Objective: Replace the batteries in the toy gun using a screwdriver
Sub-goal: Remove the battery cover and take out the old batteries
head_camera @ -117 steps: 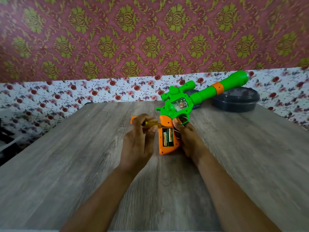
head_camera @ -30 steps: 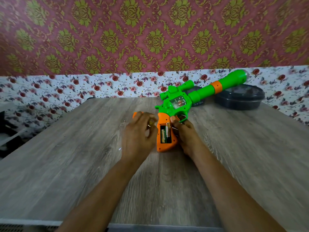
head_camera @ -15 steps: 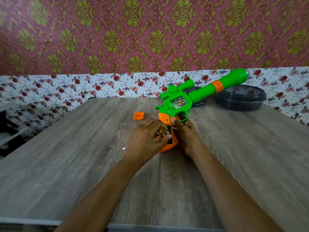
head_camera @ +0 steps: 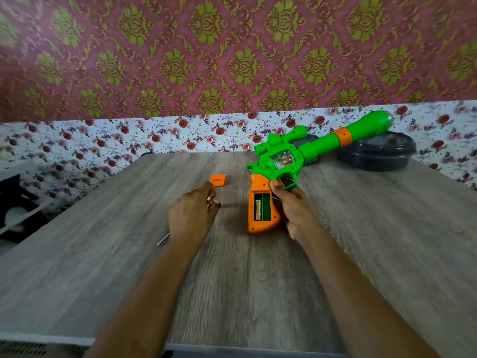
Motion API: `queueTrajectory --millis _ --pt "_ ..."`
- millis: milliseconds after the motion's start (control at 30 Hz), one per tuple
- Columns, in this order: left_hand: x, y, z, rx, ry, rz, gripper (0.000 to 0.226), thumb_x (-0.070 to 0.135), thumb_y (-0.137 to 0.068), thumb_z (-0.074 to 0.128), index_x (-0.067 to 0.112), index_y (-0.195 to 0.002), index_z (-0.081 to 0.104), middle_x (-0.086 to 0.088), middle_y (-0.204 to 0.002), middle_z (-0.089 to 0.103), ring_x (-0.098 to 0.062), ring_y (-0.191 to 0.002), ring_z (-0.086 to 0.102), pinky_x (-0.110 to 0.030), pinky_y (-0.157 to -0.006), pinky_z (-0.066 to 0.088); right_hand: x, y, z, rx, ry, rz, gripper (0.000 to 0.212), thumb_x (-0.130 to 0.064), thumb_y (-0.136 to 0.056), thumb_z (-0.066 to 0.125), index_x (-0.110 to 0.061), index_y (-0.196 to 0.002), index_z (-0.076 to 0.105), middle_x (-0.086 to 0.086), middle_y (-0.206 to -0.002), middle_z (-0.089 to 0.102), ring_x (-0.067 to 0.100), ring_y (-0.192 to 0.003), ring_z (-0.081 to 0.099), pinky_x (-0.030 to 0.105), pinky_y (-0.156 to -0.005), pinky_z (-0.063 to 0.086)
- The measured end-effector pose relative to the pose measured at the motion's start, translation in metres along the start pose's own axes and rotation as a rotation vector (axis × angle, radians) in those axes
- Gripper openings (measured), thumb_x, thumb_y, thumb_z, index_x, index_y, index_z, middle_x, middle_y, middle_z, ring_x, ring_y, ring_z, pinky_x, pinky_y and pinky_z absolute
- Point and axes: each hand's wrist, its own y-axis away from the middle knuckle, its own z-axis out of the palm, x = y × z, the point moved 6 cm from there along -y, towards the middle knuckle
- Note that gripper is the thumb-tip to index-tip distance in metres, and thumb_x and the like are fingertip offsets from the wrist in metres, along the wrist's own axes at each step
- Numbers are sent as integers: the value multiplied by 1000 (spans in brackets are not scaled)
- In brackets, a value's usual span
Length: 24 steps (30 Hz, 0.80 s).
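The toy gun (head_camera: 284, 158) rests on the bench (head_camera: 103, 254), its orange grip clamped in the right hand (head_camera: 294, 210). The left hand (head_camera: 192, 215), apart to the side, pinches what looks like a battery (head_camera: 212, 201), though it is blurred. The gun is probably hollow plastic, light, stiff and a little slick. It is best held by the grip, clear of the open compartment (head_camera: 262, 206).
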Motion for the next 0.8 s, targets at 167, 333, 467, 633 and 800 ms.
queueTrajectory --millis 167,333,467,633,800 --pt "-5 -3 15 -97 -195 -38 15 30 -92 51 18 -99 58 -11 -98 66 -33 -92 62 -30 -67 39 -1 1 -1 22 6 20 15 -20 -87 62 -16 -102 61 5 -102 66 22 -98 61 47 -100 45" --pt "-6 -16 25 -150 -213 -59 18 30 -94 49 17 -99 60 -13 -101 65 -34 -95 62 -31 -68 39 -3 3 1 20 3 15 8 -20 -87 62 -18 -95 61 5 -100 66 25 -105 59 50 -101 43" --pt "-11 -39 34 -187 -169 -128 22 35 -92 54 15 -96 61 -14 -101 65 -34 -93 62 -32 -68 43 -1 1 4 18 13 19 5 -21 -86 64 -20 -90 62 2 -97 66 26 -108 59 50 -102 43" --pt "-8 -49 35 -150 -111 -133 30 40 -89 56 11 -94 59 -15 -99 63 -34 -91 61 -35 -67 44 2 1 5 2 78 2 3 -23 -86 64 -20 -87 62 1 -96 66 25 -105 60 47 -101 44" --pt "17 -42 -5 -45 373 -101 22 19 -96 42 0 -101 52 -13 -96 50 -26 -90 54 -28 -68 35 1 1 9 -19 71 -31 10 -20 -89 60 -17 -98 63 4 -99 66 23 -99 61 45 -96 48"
